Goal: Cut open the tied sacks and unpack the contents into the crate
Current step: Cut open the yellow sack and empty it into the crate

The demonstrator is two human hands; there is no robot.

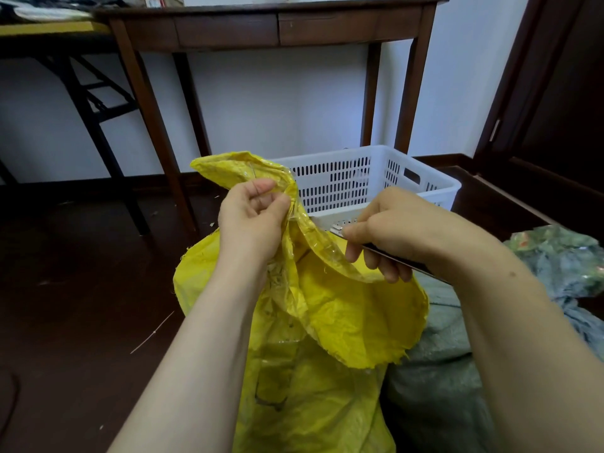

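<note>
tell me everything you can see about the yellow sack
The yellow sack looks like crinkled woven plastic, with clear tape round its bunched neck and frayed edges. It stands on the dark floor against a green sack. The left hand grips the neck; the right hand holds a knife at a taped fold.

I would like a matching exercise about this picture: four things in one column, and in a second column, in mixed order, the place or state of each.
Things
1. yellow sack
2. white crate
3. knife
4. green sack

Places or states
A. lies to the right of the yellow sack
B. held in the right hand
C. stands on the floor in front of the dark wooden table
D. its top is gripped by the left hand

Pairs: 1-D, 2-C, 3-B, 4-A
</note>
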